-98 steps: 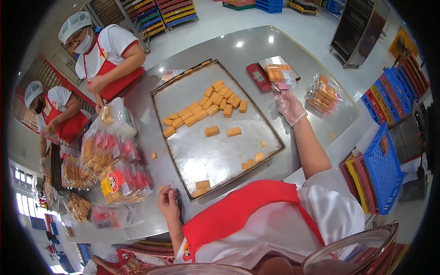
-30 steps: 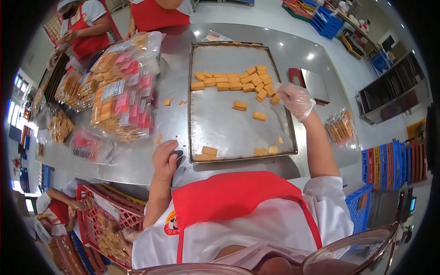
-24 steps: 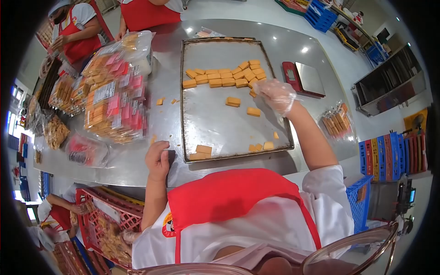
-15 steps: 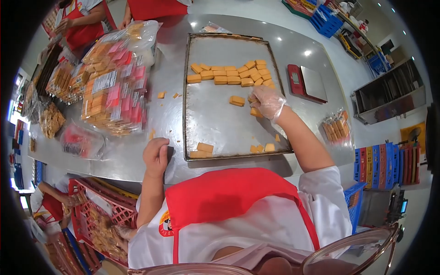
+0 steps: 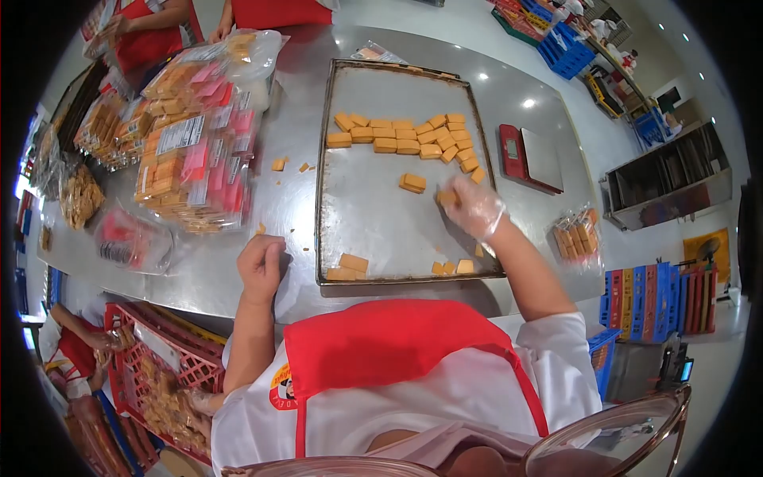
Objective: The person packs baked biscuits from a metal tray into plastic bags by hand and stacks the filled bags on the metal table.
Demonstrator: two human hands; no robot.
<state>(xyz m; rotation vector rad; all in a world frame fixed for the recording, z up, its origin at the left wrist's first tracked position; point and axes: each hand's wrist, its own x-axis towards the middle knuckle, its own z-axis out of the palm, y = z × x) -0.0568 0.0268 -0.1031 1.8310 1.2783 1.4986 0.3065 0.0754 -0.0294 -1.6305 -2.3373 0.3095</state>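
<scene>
Shiny metal tabletop, stained flat tray, brick-shaped biscuits. Filmy-gloved right hand is pinching one biscuit, bare left hand's curled shut beside the tray.

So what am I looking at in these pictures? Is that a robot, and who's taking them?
No robot here, just a person! A camera worn on their head looks down and takes every picture. On the shiny table is a big metal tray with biscuits. Left of it are bagged biscuits; right of it is a red scale. The right hand, in a see-through glove, has its fingers on one biscuit. The left hand is curled; I can't see anything in it.
</scene>
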